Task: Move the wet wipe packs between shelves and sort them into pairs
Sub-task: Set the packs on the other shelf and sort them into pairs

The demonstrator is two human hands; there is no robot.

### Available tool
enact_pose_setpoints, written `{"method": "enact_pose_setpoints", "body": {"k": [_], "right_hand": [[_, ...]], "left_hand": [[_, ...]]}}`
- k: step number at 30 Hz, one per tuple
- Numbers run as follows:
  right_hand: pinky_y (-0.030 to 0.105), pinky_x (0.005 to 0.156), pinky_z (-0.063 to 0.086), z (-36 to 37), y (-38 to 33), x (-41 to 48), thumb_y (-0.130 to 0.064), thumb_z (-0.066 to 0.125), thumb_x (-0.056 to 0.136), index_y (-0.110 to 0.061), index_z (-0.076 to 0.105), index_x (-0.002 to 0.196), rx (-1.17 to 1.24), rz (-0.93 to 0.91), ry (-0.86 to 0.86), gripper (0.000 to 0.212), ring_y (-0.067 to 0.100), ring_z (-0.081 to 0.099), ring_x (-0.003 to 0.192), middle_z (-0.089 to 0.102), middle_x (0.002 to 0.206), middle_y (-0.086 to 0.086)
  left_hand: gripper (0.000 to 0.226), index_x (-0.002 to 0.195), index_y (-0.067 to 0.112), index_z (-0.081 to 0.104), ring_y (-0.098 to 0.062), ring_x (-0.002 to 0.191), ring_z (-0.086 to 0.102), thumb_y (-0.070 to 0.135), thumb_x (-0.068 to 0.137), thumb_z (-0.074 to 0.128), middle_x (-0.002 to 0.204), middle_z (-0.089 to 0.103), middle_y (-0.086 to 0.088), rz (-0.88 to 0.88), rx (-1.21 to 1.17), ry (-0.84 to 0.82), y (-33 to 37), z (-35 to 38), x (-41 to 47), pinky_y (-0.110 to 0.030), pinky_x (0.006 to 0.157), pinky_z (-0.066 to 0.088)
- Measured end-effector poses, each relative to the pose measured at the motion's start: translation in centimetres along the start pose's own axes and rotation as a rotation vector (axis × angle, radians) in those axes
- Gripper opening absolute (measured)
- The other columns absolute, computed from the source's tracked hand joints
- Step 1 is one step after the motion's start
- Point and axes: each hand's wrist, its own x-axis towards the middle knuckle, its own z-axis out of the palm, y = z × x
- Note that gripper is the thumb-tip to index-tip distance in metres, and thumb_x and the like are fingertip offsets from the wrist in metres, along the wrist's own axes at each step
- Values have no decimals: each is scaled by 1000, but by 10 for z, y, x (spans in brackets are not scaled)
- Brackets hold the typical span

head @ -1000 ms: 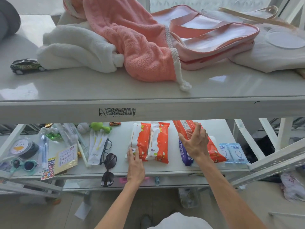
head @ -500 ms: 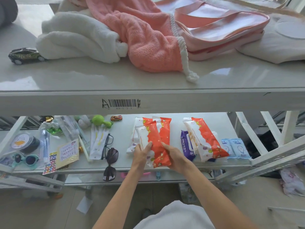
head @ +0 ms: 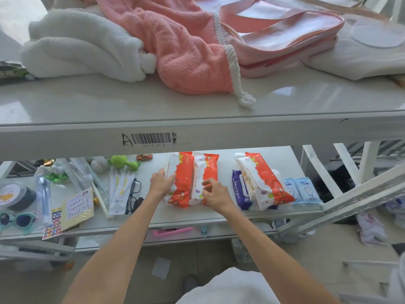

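Note:
Two orange-and-white wet wipe packs lie side by side in the middle of the lower shelf (head: 219,218). My left hand (head: 161,184) grips the left edge of the left pack (head: 183,183), thumb on top. With curled fingers, my right hand (head: 215,193) pinches the near end of the right pack (head: 208,167). Further right, a third orange pack (head: 262,183) lies tilted on a purple wipe pack (head: 237,187). Two small light-blue packs (head: 303,190) sit beside them at the shelf's right end.
Black glasses (head: 134,194), a green toy (head: 123,162), a small toy car (head: 144,157), stickers and teal sunglasses (head: 17,219) crowd the shelf's left half. The upper shelf (head: 197,128) holds a white towel (head: 83,44), a pink towel (head: 186,44) and a pink bag (head: 285,38).
The orange pack that both hands held lifted has been laid flat beside the other orange pack. My right hand moved across to the right pack's near end.

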Motion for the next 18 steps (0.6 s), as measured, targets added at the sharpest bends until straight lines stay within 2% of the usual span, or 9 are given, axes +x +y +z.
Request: {"method": "enact_pose_setpoints", "body": {"k": [1,2,5,7,9,11,14,18], "right_hand": [[13,80,57,-6,2,-2,-11,59,102,-10,62,134,-38,-22,53,32,21,69,107,71,127,10],[9,82,52,-14,3,-7,-8,61,101,-9,64,132,-73,-56,125,31,21,69,111,70,128,10],[23,97,48,-50,13,-17,-3,70,94,-7,69,123,-171,-132,484,29,26,65,117,70,123,11],[37,97,47,-85,30,-18,-15,79,89,-5,67,124,-305,-29,687,38,34,62,118,67,124,16],[50,105,44,-116,50,-15,-49,83,83,-7,52,140,-435,253,588,78,39,52,131,56,137,20],[53,110,40,-129,63,-13,-71,79,75,-8,39,148,-489,425,403,105,40,46,138,49,144,22],[50,108,42,-121,75,-9,-70,76,76,-6,43,142,-515,349,433,98,38,49,130,53,138,21],[45,102,48,-115,73,-5,-61,83,74,-2,47,136,-466,294,489,94,36,53,120,52,129,22]], "left_hand": [[40,110,11,67,-39,113,61,46,92,58,114,66,-21,-25,52,11,-6,2,7,-50,100,53],[42,108,11,67,-40,114,58,47,90,54,115,63,-23,-42,64,-2,-11,4,12,-49,101,51],[40,112,11,67,-38,111,64,42,92,52,112,69,-17,-22,7,-31,-14,8,12,-49,98,53],[33,116,6,66,-35,107,65,31,99,54,112,70,-15,-22,-12,-25,-8,10,5,-44,94,52],[30,118,4,64,-32,106,63,26,102,53,112,69,-14,-27,-34,-3,-3,14,-3,-40,89,49],[29,120,4,63,-32,108,63,26,103,52,113,68,-13,-41,-74,-4,-2,17,-8,-40,90,50],[29,122,6,62,-33,109,64,26,104,53,116,68,-14,-60,-104,-13,-4,20,-13,-45,95,53],[29,125,7,60,-31,111,64,27,105,54,119,68,-13,-91,-149,-30,-3,22,-18,-45,93,54]]}}
